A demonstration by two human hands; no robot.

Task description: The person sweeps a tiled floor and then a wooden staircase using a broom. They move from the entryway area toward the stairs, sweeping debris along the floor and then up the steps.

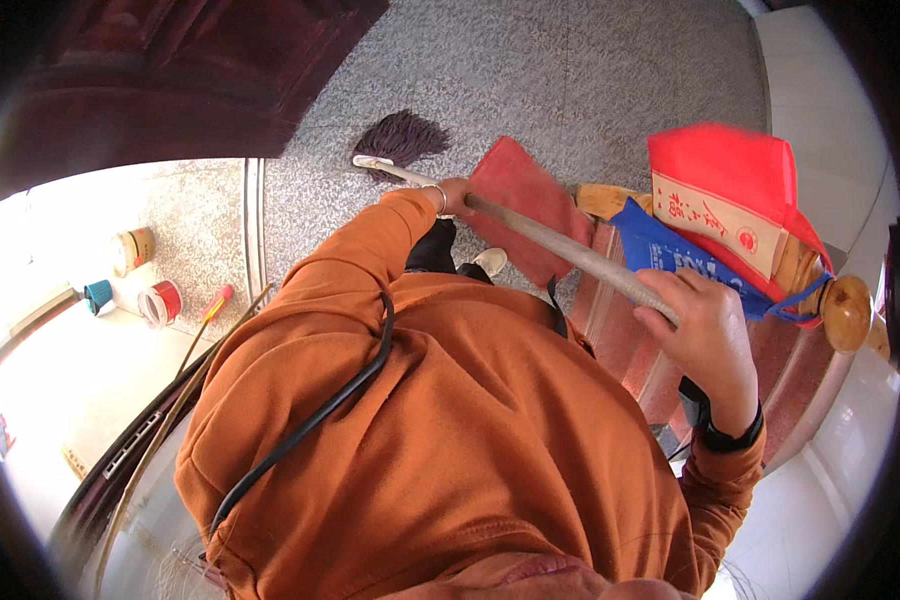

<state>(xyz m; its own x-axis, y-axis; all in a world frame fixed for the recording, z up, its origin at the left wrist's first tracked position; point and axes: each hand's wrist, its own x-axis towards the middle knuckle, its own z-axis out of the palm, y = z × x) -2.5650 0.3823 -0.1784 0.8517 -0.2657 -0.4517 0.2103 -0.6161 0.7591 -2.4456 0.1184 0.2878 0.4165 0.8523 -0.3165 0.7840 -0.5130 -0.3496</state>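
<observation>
A mop with a pale wooden handle (555, 240) slants across in front of my body. My left hand (455, 196), with a bangle at the wrist, is closed around the handle's lower part. Around its upper end my right hand (701, 330) is wrapped, a black band at that wrist. The dark string mop head (401, 139) rests on the speckled floor (495, 67), beyond my left hand. Beneath the handle lies a red mat (517, 202), near my pale shoe (491, 260).
Red-covered stairs (615, 330) rise at the right beside a wooden newel post (846, 315). A red bag (727, 180) and a blue bag (675, 255) hang there. A dark wooden door (195, 82) stands at upper left. Tubs (161, 304) and a teal cup (98, 296) sit beyond the threshold (253, 225).
</observation>
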